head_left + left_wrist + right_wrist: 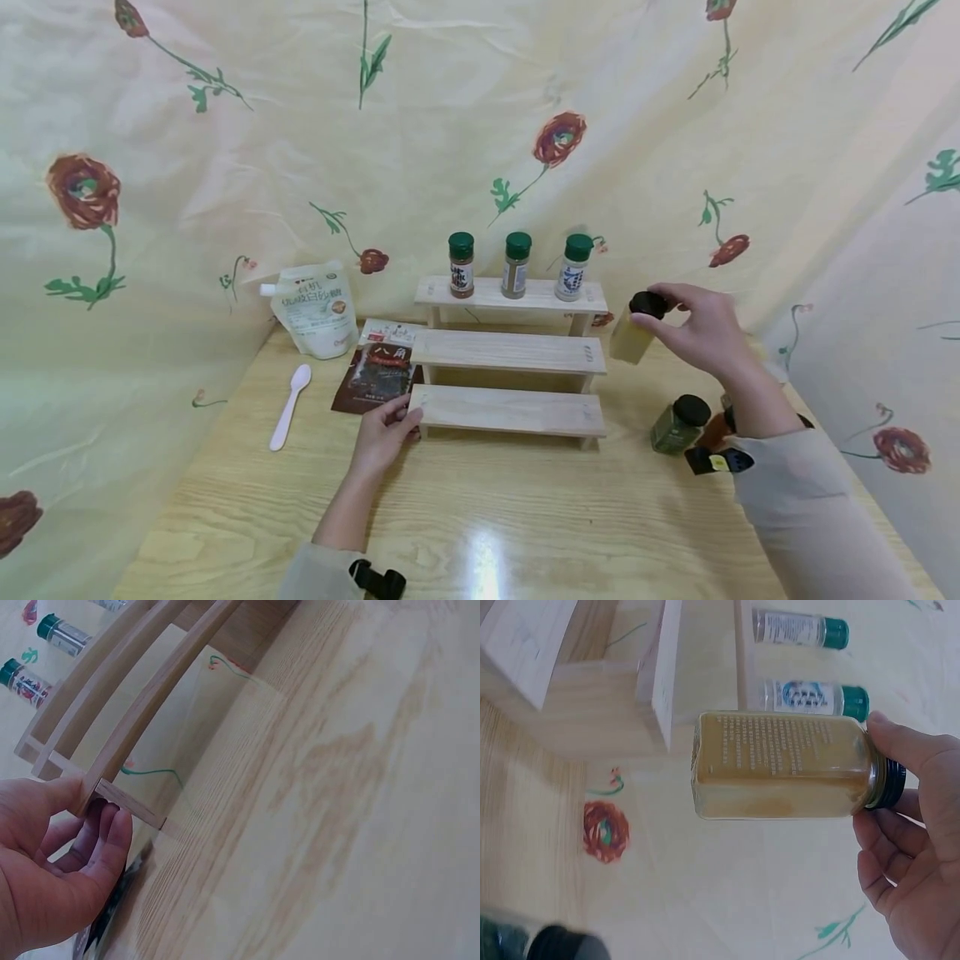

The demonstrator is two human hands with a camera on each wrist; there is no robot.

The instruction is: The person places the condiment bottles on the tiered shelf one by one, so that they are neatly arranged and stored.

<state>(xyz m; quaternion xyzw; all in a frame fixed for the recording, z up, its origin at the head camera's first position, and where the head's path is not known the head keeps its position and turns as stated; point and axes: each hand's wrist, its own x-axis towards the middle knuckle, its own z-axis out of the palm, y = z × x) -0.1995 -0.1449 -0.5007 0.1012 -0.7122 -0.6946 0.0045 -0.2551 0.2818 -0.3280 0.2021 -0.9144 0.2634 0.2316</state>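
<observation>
My right hand pinches a square glass jar of yellow-brown powder by its black lid. In the head view the jar is slightly tilted, held to the right of a three-step wooden rack. My left hand grips the left end of the rack's lowest step; in the left wrist view the thumb lies over the board and the fingers curl beneath it. Three green-capped spice bottles, a left one, a middle one and a right one, stand on the top step.
A green-filled jar with a black lid stands at the right, with another container partly hidden behind my right forearm. At the left are a white spouted pouch, a dark star anise packet beside the rack, and a white spoon.
</observation>
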